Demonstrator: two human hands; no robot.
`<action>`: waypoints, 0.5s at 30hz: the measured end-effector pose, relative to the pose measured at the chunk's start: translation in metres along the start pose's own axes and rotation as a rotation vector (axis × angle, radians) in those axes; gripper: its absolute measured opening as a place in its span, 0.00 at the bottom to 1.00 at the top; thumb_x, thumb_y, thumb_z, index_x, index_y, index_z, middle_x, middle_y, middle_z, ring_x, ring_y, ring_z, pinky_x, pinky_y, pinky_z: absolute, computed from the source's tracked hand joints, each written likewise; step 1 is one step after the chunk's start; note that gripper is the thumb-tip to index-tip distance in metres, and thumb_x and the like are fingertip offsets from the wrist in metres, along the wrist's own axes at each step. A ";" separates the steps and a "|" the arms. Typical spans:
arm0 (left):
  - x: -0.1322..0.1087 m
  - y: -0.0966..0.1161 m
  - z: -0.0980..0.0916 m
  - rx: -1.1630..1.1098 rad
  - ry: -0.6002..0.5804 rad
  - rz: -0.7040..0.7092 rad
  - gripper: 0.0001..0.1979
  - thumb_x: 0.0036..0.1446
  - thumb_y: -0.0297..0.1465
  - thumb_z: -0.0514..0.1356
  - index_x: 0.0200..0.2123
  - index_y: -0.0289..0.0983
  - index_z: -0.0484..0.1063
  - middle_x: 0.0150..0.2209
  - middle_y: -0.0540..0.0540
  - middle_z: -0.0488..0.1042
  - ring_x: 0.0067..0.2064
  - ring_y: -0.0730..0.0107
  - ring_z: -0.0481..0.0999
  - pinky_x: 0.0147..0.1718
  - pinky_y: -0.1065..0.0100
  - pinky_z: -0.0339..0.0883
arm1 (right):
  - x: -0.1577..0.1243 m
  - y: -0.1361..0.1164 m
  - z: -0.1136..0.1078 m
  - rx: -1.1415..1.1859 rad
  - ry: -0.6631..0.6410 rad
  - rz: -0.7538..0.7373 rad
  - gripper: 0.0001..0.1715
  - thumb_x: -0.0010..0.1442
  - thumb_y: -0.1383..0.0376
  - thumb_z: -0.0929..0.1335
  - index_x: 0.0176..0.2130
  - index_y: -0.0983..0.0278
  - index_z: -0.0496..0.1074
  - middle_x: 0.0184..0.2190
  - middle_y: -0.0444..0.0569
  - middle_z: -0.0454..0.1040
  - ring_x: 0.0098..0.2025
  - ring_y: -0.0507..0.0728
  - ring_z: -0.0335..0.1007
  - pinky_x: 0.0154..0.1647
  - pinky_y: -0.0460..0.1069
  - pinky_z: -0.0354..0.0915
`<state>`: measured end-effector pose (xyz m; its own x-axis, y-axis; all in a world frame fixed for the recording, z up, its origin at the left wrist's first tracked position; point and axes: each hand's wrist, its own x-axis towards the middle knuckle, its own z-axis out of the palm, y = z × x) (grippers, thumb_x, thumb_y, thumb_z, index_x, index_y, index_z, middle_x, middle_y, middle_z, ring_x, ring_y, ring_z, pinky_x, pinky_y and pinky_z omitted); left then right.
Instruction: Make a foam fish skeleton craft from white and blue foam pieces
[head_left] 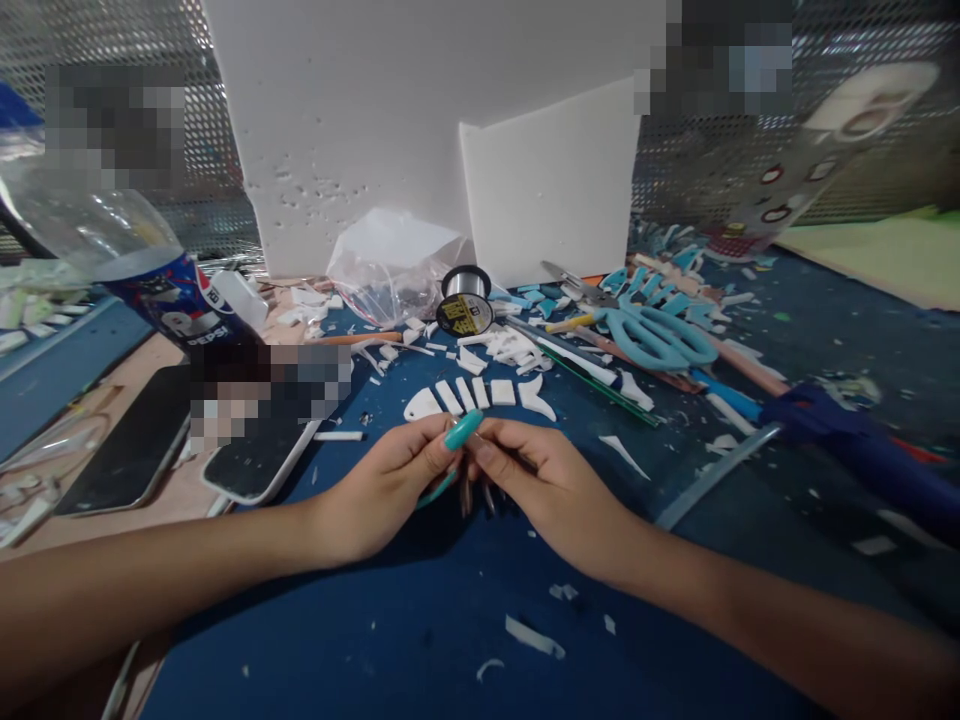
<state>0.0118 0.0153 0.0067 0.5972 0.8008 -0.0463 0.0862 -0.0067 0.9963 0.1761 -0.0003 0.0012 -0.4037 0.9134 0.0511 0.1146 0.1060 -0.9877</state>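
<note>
My left hand (386,485) and my right hand (559,490) meet above the blue mat, fingertips pinched together. A long teal nail (463,429) shows at the left thumb. Whatever lies between the fingertips is too small or hidden to make out. Just beyond the hands, white foam pieces are laid in a row shaped like a fish: a head (422,405), several narrow strips (465,393) and a tail (538,398). Behind that row stands a spool of clear line (465,300) with a black and yellow label.
White foam scraps (510,350) litter the blue mat (360,640). Blue scissors (652,335) and a dark blue glue gun (847,430) lie right. Two phones (131,440) and a Pepsi bottle (172,290) are left. White foam boards (360,120) stand behind a plastic bag (390,270).
</note>
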 end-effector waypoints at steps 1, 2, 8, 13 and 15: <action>0.000 0.000 0.000 0.005 0.000 -0.004 0.18 0.61 0.43 0.48 0.26 0.35 0.60 0.23 0.53 0.60 0.24 0.78 0.55 0.24 0.73 0.52 | 0.000 0.000 0.000 0.008 -0.007 0.006 0.17 0.63 0.58 0.61 0.27 0.65 0.67 0.24 0.44 0.68 0.27 0.50 0.65 0.30 0.45 0.61; 0.000 0.000 0.000 0.008 0.002 -0.006 0.18 0.61 0.43 0.48 0.26 0.35 0.61 0.23 0.53 0.60 0.24 0.78 0.56 0.24 0.73 0.52 | 0.000 0.000 0.000 0.013 -0.015 0.009 0.18 0.63 0.58 0.61 0.27 0.65 0.67 0.24 0.44 0.68 0.27 0.50 0.65 0.30 0.45 0.61; 0.000 0.000 0.001 -0.004 0.026 -0.005 0.20 0.60 0.45 0.48 0.26 0.35 0.61 0.22 0.54 0.59 0.24 0.78 0.55 0.24 0.73 0.52 | 0.000 -0.002 -0.001 0.026 -0.001 -0.018 0.18 0.64 0.60 0.61 0.25 0.65 0.67 0.23 0.44 0.68 0.25 0.49 0.63 0.27 0.45 0.59; -0.001 -0.001 0.000 -0.057 0.037 0.006 0.20 0.58 0.46 0.51 0.26 0.36 0.60 0.23 0.54 0.57 0.24 0.78 0.55 0.24 0.73 0.52 | 0.001 -0.001 -0.001 0.031 0.013 -0.028 0.18 0.64 0.61 0.60 0.24 0.65 0.66 0.23 0.43 0.67 0.25 0.49 0.63 0.29 0.45 0.59; 0.000 -0.001 -0.001 -0.070 0.040 -0.002 0.20 0.58 0.47 0.52 0.26 0.36 0.60 0.22 0.55 0.56 0.23 0.78 0.54 0.23 0.73 0.51 | 0.001 0.000 -0.002 0.039 0.020 -0.020 0.18 0.63 0.61 0.61 0.24 0.65 0.66 0.22 0.43 0.66 0.26 0.49 0.63 0.29 0.45 0.59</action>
<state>0.0111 0.0159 0.0054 0.5642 0.8243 -0.0463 0.0302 0.0355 0.9989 0.1775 0.0010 0.0016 -0.3872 0.9190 0.0740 0.0710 0.1097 -0.9914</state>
